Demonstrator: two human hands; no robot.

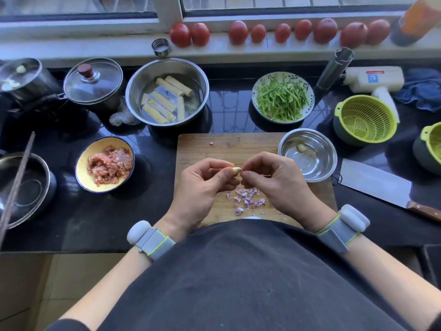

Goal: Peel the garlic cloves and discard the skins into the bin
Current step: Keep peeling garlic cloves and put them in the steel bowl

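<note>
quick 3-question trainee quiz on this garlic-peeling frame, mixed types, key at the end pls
1. True or false: the garlic clove is held by the left hand while the right hand picks at its tip.
2. Where do the purple skins lie? A) on the cutting board B) in the small steel bowl C) in the green colander
3. Fill in: the small steel bowl holds a peeled ____.

Key: 1 true; 2 A; 3 clove
</note>
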